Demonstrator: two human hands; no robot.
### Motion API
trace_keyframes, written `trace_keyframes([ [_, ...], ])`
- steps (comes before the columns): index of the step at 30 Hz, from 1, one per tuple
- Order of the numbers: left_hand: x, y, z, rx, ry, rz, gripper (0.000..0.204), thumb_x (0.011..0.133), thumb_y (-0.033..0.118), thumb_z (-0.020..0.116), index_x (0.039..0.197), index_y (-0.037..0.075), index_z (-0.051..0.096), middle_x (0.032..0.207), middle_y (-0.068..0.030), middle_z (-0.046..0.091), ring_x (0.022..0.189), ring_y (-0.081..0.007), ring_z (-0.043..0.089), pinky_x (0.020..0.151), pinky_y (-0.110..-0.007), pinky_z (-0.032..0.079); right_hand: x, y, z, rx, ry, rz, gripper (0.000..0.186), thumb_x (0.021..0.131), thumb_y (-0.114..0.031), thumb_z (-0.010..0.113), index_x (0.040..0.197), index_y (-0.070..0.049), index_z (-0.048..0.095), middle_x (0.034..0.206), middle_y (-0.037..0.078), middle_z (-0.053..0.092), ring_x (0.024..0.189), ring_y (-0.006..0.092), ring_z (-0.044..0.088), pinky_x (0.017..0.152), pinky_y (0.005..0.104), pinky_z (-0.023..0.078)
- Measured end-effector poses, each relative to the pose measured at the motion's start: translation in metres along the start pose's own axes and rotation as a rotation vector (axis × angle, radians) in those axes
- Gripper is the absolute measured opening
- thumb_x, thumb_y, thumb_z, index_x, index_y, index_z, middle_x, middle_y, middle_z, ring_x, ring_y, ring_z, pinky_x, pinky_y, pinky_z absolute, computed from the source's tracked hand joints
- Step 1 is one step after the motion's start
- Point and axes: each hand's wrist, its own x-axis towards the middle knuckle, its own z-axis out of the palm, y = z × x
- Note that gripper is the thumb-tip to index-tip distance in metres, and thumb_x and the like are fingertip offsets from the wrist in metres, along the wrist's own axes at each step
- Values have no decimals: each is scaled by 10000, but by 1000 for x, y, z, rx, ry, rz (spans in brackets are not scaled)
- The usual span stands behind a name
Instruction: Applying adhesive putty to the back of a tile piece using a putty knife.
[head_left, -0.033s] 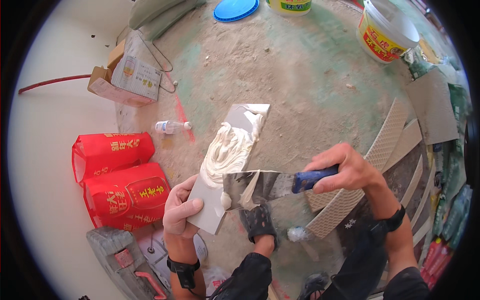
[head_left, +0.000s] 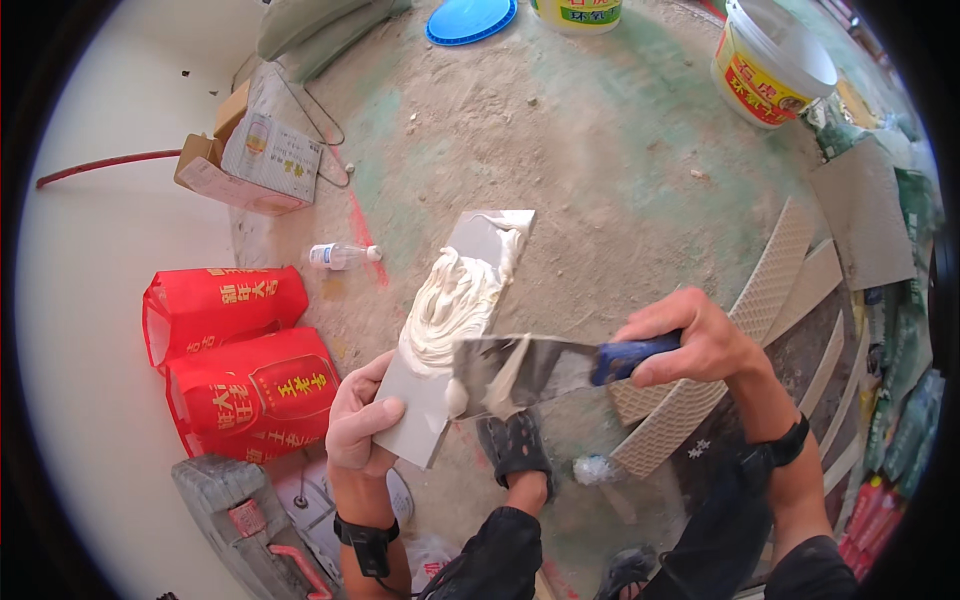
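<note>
My left hand point(head_left: 358, 418) grips the lower end of a narrow grey tile strip point(head_left: 418, 425), thumb on its face. Creamy white adhesive point(head_left: 450, 305) lies in thick swirls over the strip's middle and runs up its right edge toward the far end. In my right hand point(head_left: 695, 335) is the blue handle of a wide putty knife point(head_left: 560, 372). Its metal blade points left, with a streak of adhesive on it. At the blade's left corner, a small blob of adhesive sits by the strip's right edge. Whether the blade touches the strip I cannot tell.
Red bags point(head_left: 255, 395), a grey case point(head_left: 220, 510), a plastic bottle point(head_left: 340, 256) and a cardboard box point(head_left: 260, 165) stand or lie at left. Textured tile strips point(head_left: 770, 270) lie at right. A white bucket point(head_left: 765, 75) and a blue lid point(head_left: 470, 20) are farther off.
My right hand and the putty knife have shifted slightly right, away from the strip. The tile strip and my left hand have hardly moved.
</note>
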Motion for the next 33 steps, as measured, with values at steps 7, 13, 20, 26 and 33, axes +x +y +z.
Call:
trace_keyframes([
  [7,-6,-4,-27,-48,-109,-39,717,758,106,757,1343,-189,465,1200,-248,661,1038,-275,702,924,-332,552,-22,-2,-56,-66,298,159,326,745,-118,808,1043,10,771,718,-14,662,587,39,535,523,216,412],
  [13,-8,-7,-30,-41,-154,-50,745,752,107,765,1354,-200,450,1227,-256,647,1073,-274,690,960,-326,529,-20,-12,-74,-204,305,176,319,753,-119,824,1042,4,771,736,-20,666,606,46,550,533,223,419],
  [20,2,-6,-6,12,-135,-42,759,757,95,776,1397,-150,448,1280,-196,636,1131,-226,658,992,-321,501,-19,-16,-36,-322,67,80,315,796,-143,826,1063,3,746,805,42,703,735,86,604,648,257,462],
  [26,8,-15,4,109,-14,146,756,770,35,780,1427,-113,437,1275,-155,639,1155,-186,629,1009,-318,482,-30,-51,-9,-281,200,139,317,817,-141,791,1088,9,725,830,67,693,741,121,608,673,277,472],
  [33,10,-39,-3,383,85,214,581,814,16,726,1341,-92,508,1172,-114,672,1060,-146,649,945,-300,510,-2,-83,20,-662,391,-80,298,820,-124,775,1072,22,711,748,70,634,673,139,572,634,291,452],
])
